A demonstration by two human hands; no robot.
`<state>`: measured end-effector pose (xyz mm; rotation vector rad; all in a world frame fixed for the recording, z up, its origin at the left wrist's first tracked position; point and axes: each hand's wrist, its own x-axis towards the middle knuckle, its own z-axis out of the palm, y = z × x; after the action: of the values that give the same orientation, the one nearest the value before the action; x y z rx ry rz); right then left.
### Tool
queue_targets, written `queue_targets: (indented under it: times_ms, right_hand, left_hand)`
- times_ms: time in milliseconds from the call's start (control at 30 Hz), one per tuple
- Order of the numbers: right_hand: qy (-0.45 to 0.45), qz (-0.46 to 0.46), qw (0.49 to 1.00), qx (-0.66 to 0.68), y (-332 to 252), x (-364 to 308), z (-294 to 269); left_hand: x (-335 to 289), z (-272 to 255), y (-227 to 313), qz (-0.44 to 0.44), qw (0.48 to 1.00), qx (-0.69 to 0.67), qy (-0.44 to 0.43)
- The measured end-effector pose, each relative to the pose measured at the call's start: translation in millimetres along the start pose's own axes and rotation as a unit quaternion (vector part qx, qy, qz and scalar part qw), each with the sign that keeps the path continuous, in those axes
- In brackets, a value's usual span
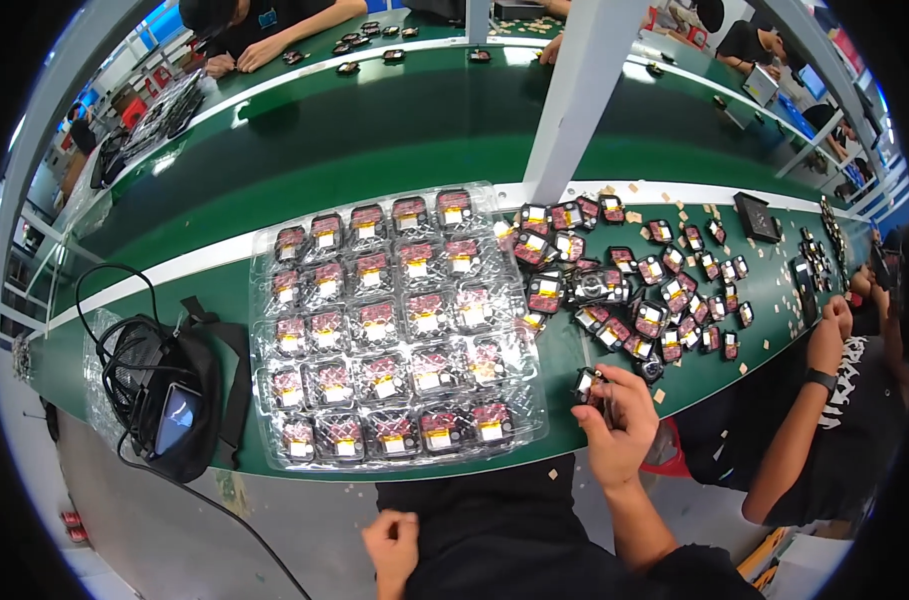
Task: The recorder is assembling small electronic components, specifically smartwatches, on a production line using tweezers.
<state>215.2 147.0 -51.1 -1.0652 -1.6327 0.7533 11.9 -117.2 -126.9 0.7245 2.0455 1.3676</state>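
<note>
The person's right hand is raised above the near edge of the green counter, and its grip pinches a small black device between thumb and fingers. This device is just to the right of a clear plastic tray, in which similar devices lie in rows. Beyond the hand, more such devices make a loose pile on the counter. The left hand is lower, near the person's lap, with fingers curled; whether its grip is fully pressed together, one cannot tell. At the far left lies a black bag with a cable.
</note>
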Motion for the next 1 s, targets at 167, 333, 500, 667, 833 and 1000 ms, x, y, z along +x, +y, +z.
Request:
queue_targets:
  times_ms: [167, 333, 500, 667, 833, 1000]
  right_hand:
    - [0.011, 0.012, 0.998, 0.058, 0.2, -2.8, -1.2]
    - [0.008, 0.054, 0.997, 0.059, -7.0, -2.6, -2.8]
    - [0.042, 0.039, 0.996, 0.075, -7.7, -2.3, 2.1]
    - [0.057, 0.065, 0.993, 0.084, -9.2, -2.3, 5.7]
    - [0.080, 0.095, 0.985, 0.124, -7.2, -3.1, 4.7]
    - [0.067, 0.085, 0.987, 0.117, -3.8, 0.3, 6.9]
  left_hand:
    - [42.1, 28.6, 80.7, 0.241, 0.954, -0.047, -0.170]
    - [71.3, 19.0, 170.7, 0.510, 0.854, 0.015, -0.101]
    - [118.6, 4.3, 214.2, 0.427, 0.859, 0.279, 0.052]
    - [159.0, -5.5, 210.1, 0.298, 0.827, 0.477, 0.004]
    - [177.6, -26.5, 217.9, 0.335, 0.816, 0.467, -0.054]
    - [209.4, -39.8, 215.0, 0.401, 0.817, 0.382, -0.162]
